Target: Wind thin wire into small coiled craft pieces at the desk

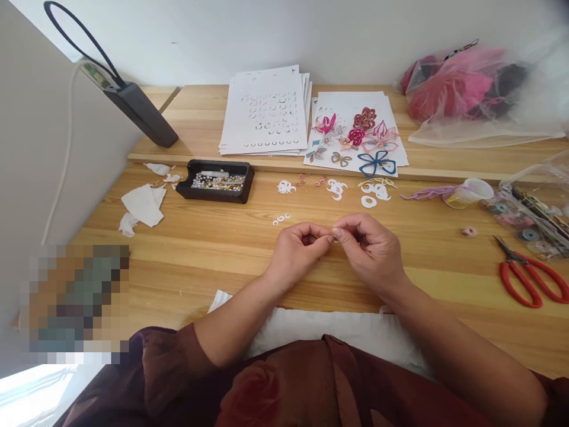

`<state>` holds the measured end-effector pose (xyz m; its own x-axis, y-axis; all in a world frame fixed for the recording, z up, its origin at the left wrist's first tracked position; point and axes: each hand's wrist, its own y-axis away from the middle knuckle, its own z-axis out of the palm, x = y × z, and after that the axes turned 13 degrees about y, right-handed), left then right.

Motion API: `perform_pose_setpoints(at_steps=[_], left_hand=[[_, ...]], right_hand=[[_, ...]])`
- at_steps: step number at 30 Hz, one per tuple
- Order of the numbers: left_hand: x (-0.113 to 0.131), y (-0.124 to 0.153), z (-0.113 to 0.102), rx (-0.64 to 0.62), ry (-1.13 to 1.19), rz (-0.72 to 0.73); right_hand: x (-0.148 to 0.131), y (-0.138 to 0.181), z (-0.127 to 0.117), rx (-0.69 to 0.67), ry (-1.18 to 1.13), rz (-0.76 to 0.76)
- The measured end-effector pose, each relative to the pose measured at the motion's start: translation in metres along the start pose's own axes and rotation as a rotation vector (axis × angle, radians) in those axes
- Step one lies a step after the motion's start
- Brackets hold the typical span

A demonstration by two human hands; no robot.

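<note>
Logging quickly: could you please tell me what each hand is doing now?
Left hand: closed, pinching a tiny piece.
Right hand: closed on the same piece.

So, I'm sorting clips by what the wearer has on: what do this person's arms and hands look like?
The left hand and the right hand are bare: no gloves, and no rings or watch that I can see. The left sleeve is dark maroon and satiny, ending near the elbow. The right sleeve shows only at the picture's edge.
</note>
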<state>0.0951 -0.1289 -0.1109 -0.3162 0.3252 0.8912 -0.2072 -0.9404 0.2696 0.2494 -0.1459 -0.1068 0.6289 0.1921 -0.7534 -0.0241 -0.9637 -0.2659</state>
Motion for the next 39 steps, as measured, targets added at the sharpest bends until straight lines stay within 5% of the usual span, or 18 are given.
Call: perform_pose_setpoints(at_steps=[16,29,39], left_hand=[[0.005,0.003,0.000,-0.128,0.004,-0.054],[0.001,-0.006,-0.003,0.045,0.146,0.071],[0.001,-0.007,-0.004,0.163,0.088,0.112]], right_hand=[[0.012,-0.022,-0.016,-0.236,-0.169,0.212],[0.009,-0.020,-0.015,-0.293,-0.184,0.273],[0.000,-0.006,-0.009,-0.169,0.004,0.225]])
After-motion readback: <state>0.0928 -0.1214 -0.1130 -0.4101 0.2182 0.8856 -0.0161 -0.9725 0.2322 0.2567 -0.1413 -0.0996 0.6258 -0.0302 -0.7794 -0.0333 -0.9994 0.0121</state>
